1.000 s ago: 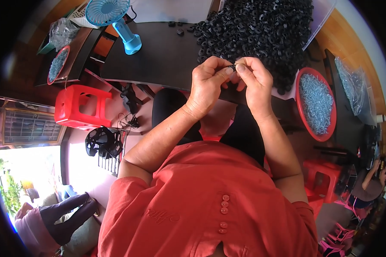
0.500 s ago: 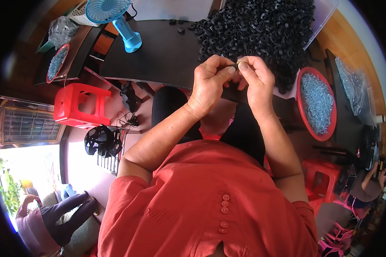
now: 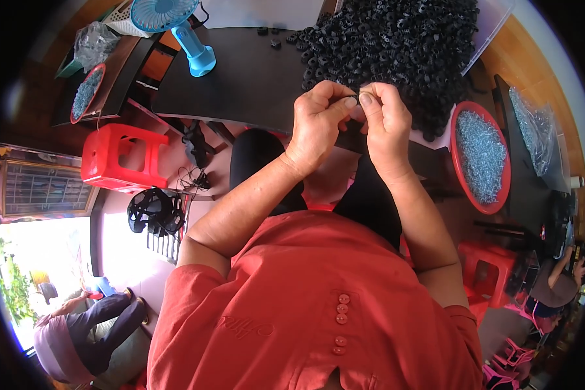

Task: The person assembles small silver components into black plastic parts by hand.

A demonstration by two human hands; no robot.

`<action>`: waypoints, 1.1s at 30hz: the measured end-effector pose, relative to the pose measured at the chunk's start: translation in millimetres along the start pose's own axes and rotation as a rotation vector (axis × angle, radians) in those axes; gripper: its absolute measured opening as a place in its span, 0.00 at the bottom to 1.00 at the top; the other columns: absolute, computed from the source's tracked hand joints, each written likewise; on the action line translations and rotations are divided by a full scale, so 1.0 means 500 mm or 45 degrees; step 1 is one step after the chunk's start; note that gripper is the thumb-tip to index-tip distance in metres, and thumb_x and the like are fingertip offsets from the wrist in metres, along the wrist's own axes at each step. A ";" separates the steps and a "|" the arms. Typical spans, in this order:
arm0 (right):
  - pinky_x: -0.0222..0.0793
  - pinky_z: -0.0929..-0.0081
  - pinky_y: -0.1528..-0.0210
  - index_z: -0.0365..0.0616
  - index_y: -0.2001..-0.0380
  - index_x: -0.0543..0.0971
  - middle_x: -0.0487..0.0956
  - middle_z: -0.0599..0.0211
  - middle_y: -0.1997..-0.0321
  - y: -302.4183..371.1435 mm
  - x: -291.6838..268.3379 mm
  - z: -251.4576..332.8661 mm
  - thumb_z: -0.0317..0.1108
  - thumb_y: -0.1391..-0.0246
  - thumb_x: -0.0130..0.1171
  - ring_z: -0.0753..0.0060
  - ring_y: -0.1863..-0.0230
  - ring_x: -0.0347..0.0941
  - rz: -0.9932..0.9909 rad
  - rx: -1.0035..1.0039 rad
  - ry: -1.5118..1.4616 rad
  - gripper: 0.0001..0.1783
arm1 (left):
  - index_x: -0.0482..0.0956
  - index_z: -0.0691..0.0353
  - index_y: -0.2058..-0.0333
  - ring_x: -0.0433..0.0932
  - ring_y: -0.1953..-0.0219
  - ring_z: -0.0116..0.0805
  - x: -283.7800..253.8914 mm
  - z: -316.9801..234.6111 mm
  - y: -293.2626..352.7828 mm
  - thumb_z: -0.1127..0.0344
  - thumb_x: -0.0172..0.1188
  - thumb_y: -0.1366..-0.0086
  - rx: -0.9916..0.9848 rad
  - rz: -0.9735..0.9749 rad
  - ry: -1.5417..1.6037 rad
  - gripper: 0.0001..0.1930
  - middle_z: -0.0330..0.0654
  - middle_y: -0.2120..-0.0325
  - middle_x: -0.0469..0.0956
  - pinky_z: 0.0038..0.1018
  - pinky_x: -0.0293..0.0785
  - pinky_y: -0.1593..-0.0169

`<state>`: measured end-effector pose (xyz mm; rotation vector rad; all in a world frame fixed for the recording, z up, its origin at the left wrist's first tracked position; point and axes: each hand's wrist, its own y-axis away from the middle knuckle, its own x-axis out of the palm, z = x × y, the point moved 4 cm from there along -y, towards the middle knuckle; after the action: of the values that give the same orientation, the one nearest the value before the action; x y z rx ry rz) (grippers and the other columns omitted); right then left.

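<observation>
My left hand and my right hand meet above the near edge of a dark table. Their fingertips pinch one small black plastic part between them. Whether a metal piece sits in the part is hidden by my fingers. A large heap of the same black parts lies on the table just beyond my hands. A red bowl of small silvery metal pieces stands to the right of my right hand.
A blue desk fan stands at the table's far left. A second red bowl of metal pieces and a red plastic stool are on the left. A clear bag of metal pieces lies right. People sit at lower left and far right.
My hands stay together on the small part, with only slight finger movement. The person at lower left has shifted position.
</observation>
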<state>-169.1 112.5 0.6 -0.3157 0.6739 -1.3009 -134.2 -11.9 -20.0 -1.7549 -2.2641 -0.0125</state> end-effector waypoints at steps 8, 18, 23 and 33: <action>0.69 0.76 0.73 0.37 0.66 0.73 0.77 0.65 0.73 0.003 0.008 0.013 0.22 0.41 0.55 0.75 0.76 0.72 -0.087 -0.204 0.172 0.01 | 0.79 0.69 0.65 0.72 0.74 0.22 0.002 0.001 0.000 0.74 0.60 0.37 -0.026 -0.083 -0.018 0.04 0.36 0.75 0.77 0.19 0.71 0.71; 0.58 0.90 0.79 0.40 0.65 0.78 0.76 0.76 0.76 0.002 -0.009 -0.028 0.30 0.38 0.56 0.89 0.78 0.67 0.024 0.322 -0.258 0.06 | 0.78 0.68 0.66 0.73 0.75 0.20 0.001 -0.001 -0.001 0.72 0.60 0.37 -0.034 -0.051 0.078 0.05 0.36 0.77 0.77 0.18 0.71 0.73; 0.59 0.88 0.80 0.39 0.66 0.77 0.75 0.75 0.77 0.003 -0.006 -0.017 0.29 0.39 0.56 0.89 0.80 0.65 0.002 0.312 -0.304 0.05 | 0.78 0.69 0.66 0.72 0.75 0.20 0.001 0.000 -0.002 0.72 0.60 0.37 -0.024 -0.052 0.073 0.05 0.36 0.77 0.77 0.18 0.71 0.73; 0.58 0.87 0.81 0.40 0.67 0.77 0.75 0.76 0.78 0.000 -0.004 -0.022 0.29 0.39 0.56 0.88 0.80 0.66 0.035 0.315 -0.318 0.05 | 0.79 0.69 0.64 0.73 0.73 0.22 0.002 0.000 0.002 0.73 0.59 0.36 -0.045 -0.037 0.051 0.05 0.36 0.74 0.77 0.19 0.72 0.71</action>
<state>-176.1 116.1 -7.5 -0.2596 0.3018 -1.2774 -133.5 -11.0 -19.9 -1.7233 -2.2739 -0.0930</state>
